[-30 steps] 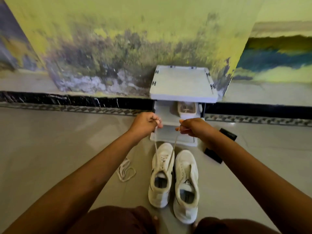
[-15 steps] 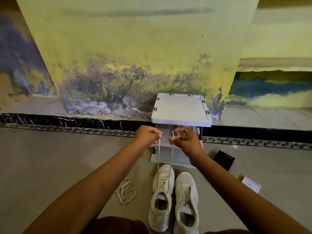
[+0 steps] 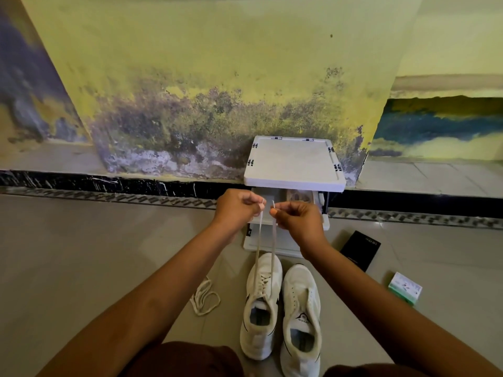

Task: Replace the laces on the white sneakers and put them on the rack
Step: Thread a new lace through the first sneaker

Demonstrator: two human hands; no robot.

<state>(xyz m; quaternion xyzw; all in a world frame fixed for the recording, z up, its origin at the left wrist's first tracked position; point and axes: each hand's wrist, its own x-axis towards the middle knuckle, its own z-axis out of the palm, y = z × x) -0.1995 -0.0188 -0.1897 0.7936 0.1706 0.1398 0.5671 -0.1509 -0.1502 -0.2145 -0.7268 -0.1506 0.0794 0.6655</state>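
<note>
Two white sneakers stand side by side on the floor, toes toward the wall. The left sneaker [image 3: 260, 308] has a white lace [image 3: 260, 235] threaded through its lower eyelets; both lace ends run up taut. My left hand [image 3: 236, 209] pinches one end and my right hand [image 3: 298, 217] pinches the other, held close together in front of the white rack [image 3: 294, 161]. The right sneaker [image 3: 300, 319] has no lace. A loose white lace [image 3: 205, 297] lies coiled on the floor left of the shoes.
The rack stands against a stained yellow wall, and another shoe [image 3: 299, 197] sits on its middle shelf. A black box [image 3: 359, 248] and a small white-green box [image 3: 405, 287] lie on the floor to the right. My knees frame the bottom edge.
My hands have drawn closer together, so the two lace ends run nearly parallel. The camera tilted up and then settled, showing more wall and the small box on the right.
</note>
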